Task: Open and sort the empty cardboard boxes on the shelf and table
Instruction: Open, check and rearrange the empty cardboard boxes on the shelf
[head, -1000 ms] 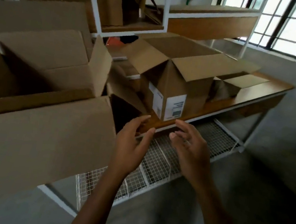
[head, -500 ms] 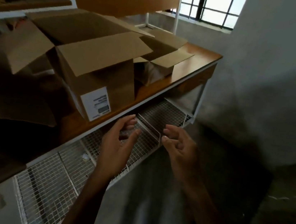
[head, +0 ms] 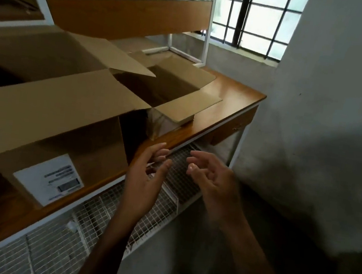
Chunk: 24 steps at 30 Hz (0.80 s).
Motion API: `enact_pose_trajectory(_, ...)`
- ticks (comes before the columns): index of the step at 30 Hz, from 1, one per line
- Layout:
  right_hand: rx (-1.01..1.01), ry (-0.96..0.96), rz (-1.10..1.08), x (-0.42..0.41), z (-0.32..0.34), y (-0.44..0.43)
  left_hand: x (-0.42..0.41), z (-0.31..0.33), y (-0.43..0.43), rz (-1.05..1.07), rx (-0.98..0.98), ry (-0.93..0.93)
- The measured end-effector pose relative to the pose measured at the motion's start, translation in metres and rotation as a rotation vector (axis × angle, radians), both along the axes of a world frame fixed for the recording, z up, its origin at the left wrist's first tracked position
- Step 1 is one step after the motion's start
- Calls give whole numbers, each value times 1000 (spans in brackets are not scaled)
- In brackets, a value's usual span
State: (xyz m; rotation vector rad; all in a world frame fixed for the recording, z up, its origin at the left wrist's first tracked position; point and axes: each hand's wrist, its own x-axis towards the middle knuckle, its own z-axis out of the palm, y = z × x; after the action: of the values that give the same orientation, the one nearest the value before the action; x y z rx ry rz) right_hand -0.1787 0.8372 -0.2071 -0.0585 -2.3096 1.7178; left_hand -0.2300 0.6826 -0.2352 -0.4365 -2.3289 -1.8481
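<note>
A large brown cardboard box (head: 64,144) with a white label stands on the wooden table (head: 230,102), its top flaps spread wide. To its right sits a smaller cardboard box (head: 172,89), also with its flaps folded out and its inside dark. My left hand (head: 147,178) hovers at the table's front edge, just below the smaller box, fingers apart and holding nothing. My right hand (head: 213,182) is level with it a little to the right, over the wire shelf, fingers loosely curled and empty.
A white wire-mesh shelf (head: 85,227) runs under the table top. A white-framed upper shelf with a wooden panel (head: 127,12) hangs over the boxes. A grey wall (head: 328,110) closes the right side, and a barred window (head: 256,15) is behind.
The view has swung right and closer to the table's right end. The smaller box now sits just above my hands. Both hands stay empty and have drifted toward that box.
</note>
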Motion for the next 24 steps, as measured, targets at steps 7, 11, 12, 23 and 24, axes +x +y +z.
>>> enact_pose_trajectory(7,71,14,143,-95,15,63,-98,13,50,190,27,23)
enact_pose_trajectory(11,23,13,210,-141,20,83,-128,23,68,278,21,62)
enact_pose_trajectory(12,18,13,237,-151,20,88,-132,24,70,306,25,72)
enact_pose_trajectory(23,-64,33,653,-210,21,114,-82,41,103,757,-112,93)
enact_pose_trajectory(24,-74,43,704,-210,23,109,-71,45,101,810,-146,97)
